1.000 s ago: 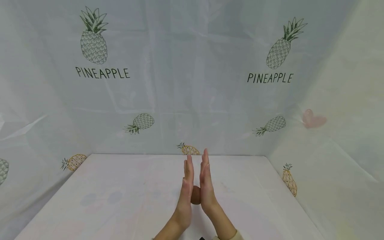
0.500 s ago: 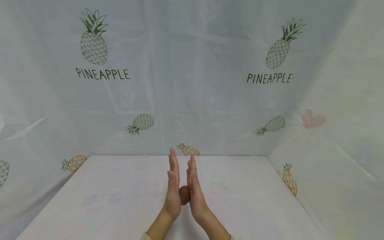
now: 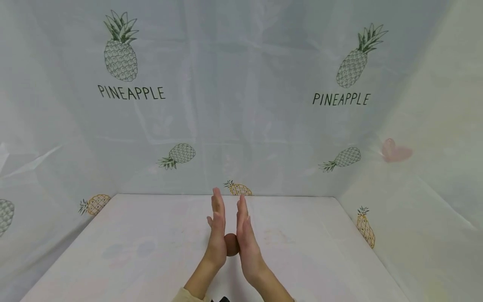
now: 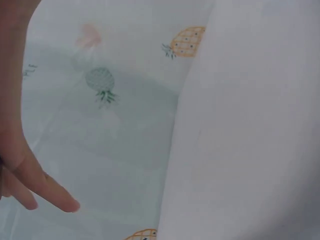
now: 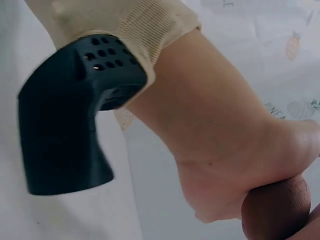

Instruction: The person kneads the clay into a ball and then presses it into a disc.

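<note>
A smooth brown ball (image 3: 232,244), like a lump of clay, sits between my two palms above the white table. My left hand (image 3: 216,239) presses it from the left, fingers straight and pointing away from me. From the other side my right hand (image 3: 247,247) lies flat against the ball, its fingers also extended. The fingertips stay apart, with a narrow gap between the hands. In the right wrist view the ball (image 5: 277,210) shows faint cracks on its surface, squeezed against a palm. Only part of a hand (image 4: 30,170) shows in the left wrist view, without the ball.
The white table (image 3: 320,251) carries faint coloured prints. Pale plastic sheeting (image 3: 241,105) printed with pineapples hangs behind it and along both sides. A black wrist mount (image 5: 70,120) is strapped over a beige sleeve (image 5: 155,25).
Both hands and the ball have shifted left. The left hand has slid forward along the ball and the right hand back, so the left fingertips now reach farther. The ball has turned between the palms.
</note>
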A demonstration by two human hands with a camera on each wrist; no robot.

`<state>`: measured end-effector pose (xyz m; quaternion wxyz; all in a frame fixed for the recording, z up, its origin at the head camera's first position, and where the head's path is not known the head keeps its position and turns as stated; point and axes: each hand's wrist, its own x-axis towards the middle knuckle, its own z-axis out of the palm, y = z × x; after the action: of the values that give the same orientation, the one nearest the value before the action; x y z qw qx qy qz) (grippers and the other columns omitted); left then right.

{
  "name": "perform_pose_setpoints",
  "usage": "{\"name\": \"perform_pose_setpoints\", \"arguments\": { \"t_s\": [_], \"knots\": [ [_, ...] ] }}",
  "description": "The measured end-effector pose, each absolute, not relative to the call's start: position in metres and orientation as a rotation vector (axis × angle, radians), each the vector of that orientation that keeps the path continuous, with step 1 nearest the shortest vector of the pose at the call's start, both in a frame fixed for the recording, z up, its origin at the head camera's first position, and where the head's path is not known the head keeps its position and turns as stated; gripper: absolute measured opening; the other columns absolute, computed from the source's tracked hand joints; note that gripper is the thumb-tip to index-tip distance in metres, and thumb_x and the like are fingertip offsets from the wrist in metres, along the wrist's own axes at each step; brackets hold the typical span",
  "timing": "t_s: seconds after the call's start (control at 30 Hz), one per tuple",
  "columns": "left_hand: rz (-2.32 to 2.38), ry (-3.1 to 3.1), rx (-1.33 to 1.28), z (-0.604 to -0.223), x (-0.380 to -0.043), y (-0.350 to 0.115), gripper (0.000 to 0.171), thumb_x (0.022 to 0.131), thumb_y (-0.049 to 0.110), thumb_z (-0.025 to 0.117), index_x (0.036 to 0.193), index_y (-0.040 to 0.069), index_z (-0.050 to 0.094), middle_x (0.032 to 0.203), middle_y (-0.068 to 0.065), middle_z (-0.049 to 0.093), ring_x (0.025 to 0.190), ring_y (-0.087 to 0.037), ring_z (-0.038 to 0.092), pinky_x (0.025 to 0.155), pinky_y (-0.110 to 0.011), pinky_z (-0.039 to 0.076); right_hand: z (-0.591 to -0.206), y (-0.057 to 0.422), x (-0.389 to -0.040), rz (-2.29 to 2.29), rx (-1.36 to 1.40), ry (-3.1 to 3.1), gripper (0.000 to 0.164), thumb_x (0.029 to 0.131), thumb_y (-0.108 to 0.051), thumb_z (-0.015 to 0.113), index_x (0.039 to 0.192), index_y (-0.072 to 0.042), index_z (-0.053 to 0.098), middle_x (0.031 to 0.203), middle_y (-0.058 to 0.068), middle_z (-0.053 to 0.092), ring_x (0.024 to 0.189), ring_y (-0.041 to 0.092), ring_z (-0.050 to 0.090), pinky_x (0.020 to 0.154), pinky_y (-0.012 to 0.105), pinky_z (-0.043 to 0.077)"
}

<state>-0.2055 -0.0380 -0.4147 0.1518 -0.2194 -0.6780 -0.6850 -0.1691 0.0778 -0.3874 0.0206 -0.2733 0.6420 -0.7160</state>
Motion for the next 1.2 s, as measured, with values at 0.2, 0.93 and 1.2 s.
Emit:
{"name": "perform_pose_setpoints", "arguments": {
  "t_s": [0.2,0.93,1.2],
  "knots": [
    [-1.980,-1.988,-0.674,-0.420,-0.200,-0.027,0.060,0.110,0.054,0.003,0.167,0.042,-0.015,0.174,0.018,-0.019,0.160,-0.015,-0.026,0.115,-0.066,-0.031,-0.385,0.086,-0.173,-2.262,-0.810,1.996,0.056,0.110,-0.057,-0.004,0.166,-0.050,-0.009,0.173,-0.025,-0.013,0.163,0.014,-0.014,0.119,0.070,-0.021],
    [-1.988,-1.901,-0.876,-0.406,-0.169,-0.010,0.059,0.112,0.042,-0.001,0.171,0.035,-0.007,0.178,0.011,-0.013,0.162,-0.012,-0.018,0.120,-0.069,-0.021,-0.392,0.098,-0.194,-2.391,-0.652,1.909,0.059,0.112,-0.059,0.007,0.168,-0.047,-0.007,0.178,-0.009,-0.009,0.164,0.021,-0.013,0.125,0.066,-0.014],
    [-2.074,-1.812,-0.887,-0.393,-0.164,-0.015,0.062,0.110,0.046,-0.008,0.170,0.035,-0.009,0.177,0.018,-0.014,0.162,-0.008,-0.017,0.120,-0.067,-0.019,-0.401,0.091,-0.194,-2.363,-0.638,1.993,0.054,0.113,-0.056,0.008,0.166,-0.054,-0.004,0.178,-0.005,-0.008,0.165,0.030,-0.010,0.125,0.068,-0.011]
  ]
}}
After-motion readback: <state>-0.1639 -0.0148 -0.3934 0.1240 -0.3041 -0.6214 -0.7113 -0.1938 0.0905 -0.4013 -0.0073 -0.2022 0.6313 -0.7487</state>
